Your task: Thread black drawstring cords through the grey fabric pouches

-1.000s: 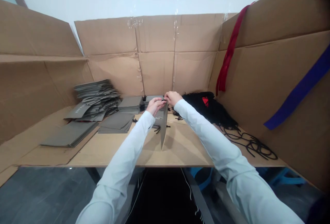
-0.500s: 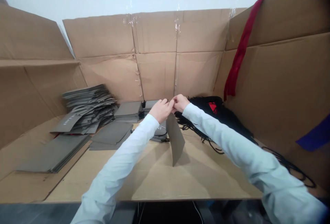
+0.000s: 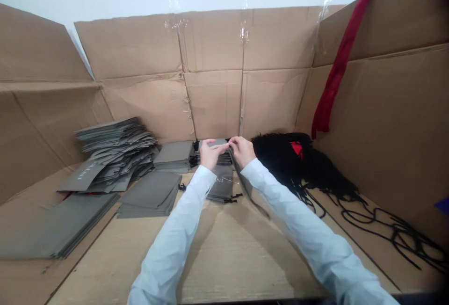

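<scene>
A flat grey drawstring pouch (image 3: 249, 188) hangs almost edge-on below my right hand (image 3: 242, 151), whose fingers pinch its top edge. My left hand (image 3: 211, 154) has its thumb apart and its fingers stretched toward that edge, the tips meeting the right fingertips. Whether a cord lies between the fingertips is too small to tell. Under and behind my hands lies a printed grey pouch (image 3: 221, 184) with black cord ends, a thin shiny wire-like piece across it. A stack of grey pouches (image 3: 210, 144) is partly hidden behind my left hand.
At left stand a tall messy pile of grey pouches (image 3: 117, 150) and flat grey stacks (image 3: 59, 225), (image 3: 150, 192). Another stack (image 3: 173, 155) sits near the back. Black cords (image 3: 298, 164) heap at right, with loose strands. Cardboard walls (image 3: 213, 94) surround the table; a red ribbon (image 3: 336, 76) hangs at right.
My left hand has opened its thumb away from its fingers. The held pouch has turned more edge-on beside my right forearm. The view has shifted slightly.
</scene>
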The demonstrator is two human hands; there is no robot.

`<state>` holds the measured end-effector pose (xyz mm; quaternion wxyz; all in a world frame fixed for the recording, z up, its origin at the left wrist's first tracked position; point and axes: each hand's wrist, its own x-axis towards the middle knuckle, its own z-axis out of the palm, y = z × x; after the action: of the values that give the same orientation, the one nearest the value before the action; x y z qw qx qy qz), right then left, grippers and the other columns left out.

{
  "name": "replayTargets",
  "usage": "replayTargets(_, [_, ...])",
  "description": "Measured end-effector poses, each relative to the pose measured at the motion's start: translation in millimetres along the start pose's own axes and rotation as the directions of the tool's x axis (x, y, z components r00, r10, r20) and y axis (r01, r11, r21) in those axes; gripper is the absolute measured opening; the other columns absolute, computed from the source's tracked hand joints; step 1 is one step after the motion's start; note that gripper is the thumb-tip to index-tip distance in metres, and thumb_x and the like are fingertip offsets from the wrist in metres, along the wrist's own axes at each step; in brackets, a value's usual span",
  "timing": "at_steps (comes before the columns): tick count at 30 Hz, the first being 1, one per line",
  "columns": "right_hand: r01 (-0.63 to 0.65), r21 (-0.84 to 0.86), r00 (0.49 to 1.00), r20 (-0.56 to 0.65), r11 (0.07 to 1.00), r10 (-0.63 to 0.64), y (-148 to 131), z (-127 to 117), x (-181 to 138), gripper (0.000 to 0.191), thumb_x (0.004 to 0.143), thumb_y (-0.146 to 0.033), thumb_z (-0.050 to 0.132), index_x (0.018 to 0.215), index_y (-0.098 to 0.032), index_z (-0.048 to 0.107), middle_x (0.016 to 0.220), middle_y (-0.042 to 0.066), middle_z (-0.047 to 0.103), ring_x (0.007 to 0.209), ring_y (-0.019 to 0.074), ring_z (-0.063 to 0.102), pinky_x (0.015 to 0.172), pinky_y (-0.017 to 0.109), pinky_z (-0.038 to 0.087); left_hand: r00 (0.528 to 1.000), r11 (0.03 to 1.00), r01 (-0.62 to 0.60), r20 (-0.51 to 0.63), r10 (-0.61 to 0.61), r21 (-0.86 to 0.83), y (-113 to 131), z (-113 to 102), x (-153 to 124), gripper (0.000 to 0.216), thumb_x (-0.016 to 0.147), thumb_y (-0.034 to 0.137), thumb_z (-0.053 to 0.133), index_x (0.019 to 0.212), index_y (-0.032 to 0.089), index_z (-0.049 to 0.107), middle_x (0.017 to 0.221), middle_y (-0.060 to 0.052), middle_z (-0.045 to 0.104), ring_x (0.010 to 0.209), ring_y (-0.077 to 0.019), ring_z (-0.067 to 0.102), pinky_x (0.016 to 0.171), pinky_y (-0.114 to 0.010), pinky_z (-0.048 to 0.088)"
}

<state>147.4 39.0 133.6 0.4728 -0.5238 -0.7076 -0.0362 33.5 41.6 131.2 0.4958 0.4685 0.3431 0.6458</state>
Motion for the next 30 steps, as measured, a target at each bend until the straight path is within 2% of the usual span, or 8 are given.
replayTargets(5, [0.06, -0.162, 0.998, 0.023, 0.985, -0.057, 2, 18, -18, 0.021, 0.078, -0.017, 0.036, 0.077, -0.015, 0.057, 0.079, 0.007, 0.057, 0.078, 0.0146, 0.052, 0.07, 0.023, 0.037, 0.97, 0.956, 0.237, -0.007, -0.242, -0.175, -8, -12, 5, 0.052, 0.049, 0.0, 0.067, 0.084, 0.015, 0.031, 0.062, -0.005, 0.06, 0.062, -0.0148, 0.06, 0.067, -0.029, 0.047])
replayTargets(11, [-0.001, -0.312, 0.996, 0.079, 0.95, 0.027, -7, 30, -19, 0.022, 0.08, -0.022, 0.034, 0.085, -0.018, 0.055, 0.087, 0.007, 0.056, 0.069, 0.0146, 0.054, 0.06, 0.024, 0.036, 0.987, 0.988, 0.029, -0.159, -0.004, 0.154, -24, -21, 14, 0.048, 0.048, 0.012, 0.07, 0.084, 0.017, 0.038, 0.061, 0.0, 0.059, 0.057, -0.0123, 0.058, 0.059, -0.025, 0.045])
replayTargets(15, [-0.035, -0.124, 0.994, 0.095, 0.992, 0.047, -7, 38, -12, 0.016, 0.073, -0.021, 0.043, 0.073, -0.017, 0.058, 0.072, 0.005, 0.06, 0.066, 0.0141, 0.056, 0.06, 0.023, 0.039, 0.978, 0.96, 0.12, -0.197, -0.07, 0.252, -29, -25, 23, 0.033, 0.051, 0.015, 0.067, 0.076, 0.016, 0.046, 0.056, 0.003, 0.056, 0.051, -0.0077, 0.052, 0.05, -0.018, 0.039])
replayTargets(18, [-0.154, 0.113, 0.985, 0.09, 0.982, 0.144, -3, 39, -7, 0.01, 0.065, -0.021, 0.05, 0.064, -0.016, 0.058, 0.058, 0.002, 0.06, 0.057, 0.0125, 0.057, 0.058, 0.021, 0.042, 0.952, 0.945, 0.307, -0.059, -0.302, 0.117, -28, -29, 30, 0.022, 0.055, 0.019, 0.066, 0.069, 0.013, 0.05, 0.052, 0.003, 0.052, 0.042, -0.0046, 0.045, 0.041, -0.016, 0.032])
replayTargets(21, [-0.218, 0.307, 0.976, 0.099, 0.927, 0.196, 3, 36, -4, 0.01, 0.062, -0.021, 0.052, 0.064, -0.015, 0.059, 0.055, 0.001, 0.06, 0.051, 0.0118, 0.057, 0.052, 0.02, 0.044, 0.831, 0.836, 0.545, 0.175, -0.529, -0.063, -21, -38, 35, 0.019, 0.059, 0.023, 0.064, 0.071, 0.012, 0.053, 0.058, 0.0, 0.056, 0.047, -0.0046, 0.049, 0.041, -0.015, 0.034])
replayTargets(24, [-0.177, 0.342, 0.984, 0.06, 0.923, 0.167, 7, 33, -3, 0.011, 0.061, -0.023, 0.052, 0.065, -0.015, 0.06, 0.054, 0.001, 0.06, 0.05, 0.012, 0.057, 0.051, 0.021, 0.045, 0.746, 0.741, 0.65, 0.331, -0.578, -0.172, -13, -47, 37, 0.017, 0.064, 0.02, 0.059, 0.078, 0.011, 0.055, 0.071, -0.004, 0.061, 0.062, -0.0082, 0.056, 0.053, -0.017, 0.042])
replayTargets(27, [-0.028, 0.231, 0.999, -0.009, 0.973, 0.03, 8, 33, -2, 0.011, 0.064, -0.023, 0.051, 0.065, -0.015, 0.059, 0.058, 0.002, 0.06, 0.052, 0.0112, 0.056, 0.053, 0.021, 0.044, 0.789, 0.788, 0.587, 0.352, -0.503, -0.188, -6, -51, 37, 0.027, 0.064, 0.007, 0.055, 0.091, 0.009, 0.052, 0.078, -0.007, 0.062, 0.074, -0.0105, 0.057, 0.068, -0.02, 0.044])
replayTargets(30, [0.163, 0.092, 0.987, -0.011, 0.982, -0.163, 7, 36, -2, 0.013, 0.07, -0.021, 0.047, 0.069, -0.016, 0.059, 0.065, 0.004, 0.059, 0.057, 0.0111, 0.054, 0.057, 0.021, 0.043, 0.902, 0.927, 0.361, 0.291, -0.32, -0.1, -5, -51, 36, 0.05, 0.062, 0.001, 0.054, 0.11, 0.008, 0.042, 0.078, -0.007, 0.063, 0.079, -0.0115, 0.057, 0.078, -0.023, 0.042])
